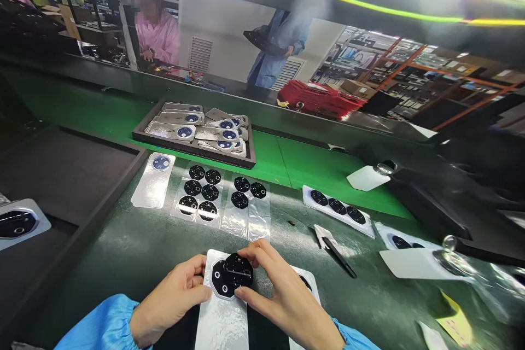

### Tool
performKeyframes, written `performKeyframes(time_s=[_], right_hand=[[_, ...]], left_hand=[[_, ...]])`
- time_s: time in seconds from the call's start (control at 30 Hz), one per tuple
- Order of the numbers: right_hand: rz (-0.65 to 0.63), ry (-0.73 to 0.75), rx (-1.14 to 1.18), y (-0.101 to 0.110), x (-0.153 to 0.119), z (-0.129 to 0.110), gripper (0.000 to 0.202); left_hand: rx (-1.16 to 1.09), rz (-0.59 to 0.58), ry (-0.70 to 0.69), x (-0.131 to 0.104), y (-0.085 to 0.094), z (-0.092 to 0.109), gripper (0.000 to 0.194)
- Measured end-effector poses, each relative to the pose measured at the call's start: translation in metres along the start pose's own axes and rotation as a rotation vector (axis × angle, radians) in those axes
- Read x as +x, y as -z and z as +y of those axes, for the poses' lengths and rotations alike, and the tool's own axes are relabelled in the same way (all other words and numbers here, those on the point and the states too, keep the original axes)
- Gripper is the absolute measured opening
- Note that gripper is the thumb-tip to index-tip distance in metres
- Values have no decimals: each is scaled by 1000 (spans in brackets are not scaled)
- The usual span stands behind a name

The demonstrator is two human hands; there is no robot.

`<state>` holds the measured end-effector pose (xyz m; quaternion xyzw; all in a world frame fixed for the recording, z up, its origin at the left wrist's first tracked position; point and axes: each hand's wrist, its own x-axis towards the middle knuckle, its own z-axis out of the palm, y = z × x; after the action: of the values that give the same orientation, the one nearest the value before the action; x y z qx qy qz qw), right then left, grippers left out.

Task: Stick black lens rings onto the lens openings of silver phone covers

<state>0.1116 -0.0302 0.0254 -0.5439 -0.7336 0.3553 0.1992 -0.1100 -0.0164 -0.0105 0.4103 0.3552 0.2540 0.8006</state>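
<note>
My left hand grips the left edge of a silver, film-covered panel between thumb and fingers. Near the panel's top is a black octagonal camera area with a pale rim. Between thumb and fingertips, my right hand holds a black octagonal lens cover, which overlaps the right side of that area. Whether the two touch, I cannot tell. Partly hidden behind my right hand lies another silver panel. Beyond my hands are clear sheets bearing several black octagonal covers.
A dark tray of silver panels stands at the back. Another silver panel lies left of the sheets. At right are black tweezers, a white strip with black covers, and white cards with round metal pieces. People are beyond the bench.
</note>
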Motion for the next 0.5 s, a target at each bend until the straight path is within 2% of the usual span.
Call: performKeyframes(time_s=[0.5], right_hand=[[-55,7,12,-9,4,-14,40]], left_hand=[[29,1,6,-1,-3,6,37]])
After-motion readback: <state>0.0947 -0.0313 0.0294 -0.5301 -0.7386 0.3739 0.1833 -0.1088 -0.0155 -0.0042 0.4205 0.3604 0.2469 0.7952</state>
